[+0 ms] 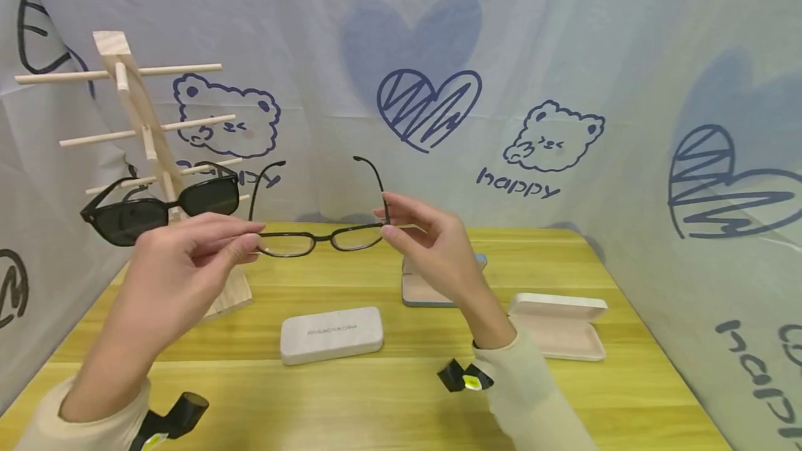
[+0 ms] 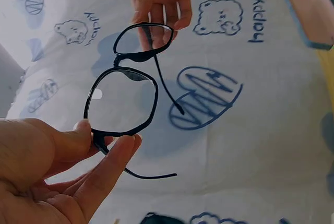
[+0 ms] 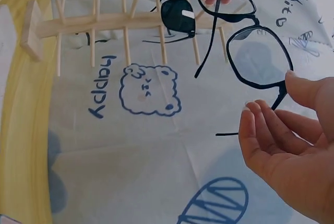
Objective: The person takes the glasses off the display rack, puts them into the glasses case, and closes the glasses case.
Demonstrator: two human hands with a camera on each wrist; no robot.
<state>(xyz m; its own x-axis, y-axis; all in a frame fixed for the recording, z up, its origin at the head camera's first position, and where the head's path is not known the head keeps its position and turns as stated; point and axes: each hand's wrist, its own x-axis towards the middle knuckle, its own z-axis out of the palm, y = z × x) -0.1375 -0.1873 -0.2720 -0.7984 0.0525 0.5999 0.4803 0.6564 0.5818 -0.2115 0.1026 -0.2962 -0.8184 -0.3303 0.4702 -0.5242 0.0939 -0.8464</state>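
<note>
Black-framed eyeglasses [image 1: 322, 238] with clear lenses are held up over the table, both temples unfolded and pointing away from me. My left hand [image 1: 188, 270] pinches them at the left hinge between thumb and fingers. At the opposite hinge my right hand [image 1: 438, 249] pinches the frame the same way. The left wrist view shows the eyeglasses [image 2: 156, 96] close up, with thumb and fingertips at the frame's corner. Just beyond my left hand, black sunglasses [image 1: 125, 221] hang on a wooden display rack [image 1: 147, 124] with several pegs.
A closed white glasses case [image 1: 332, 335] lies on the wooden table [image 1: 351, 402]. An open white case [image 1: 567, 346] stands at the right, and a blue-edged open case [image 1: 429, 294] sits partly behind my right hand. A printed cloth [image 1: 326, 117] hangs behind and around the table.
</note>
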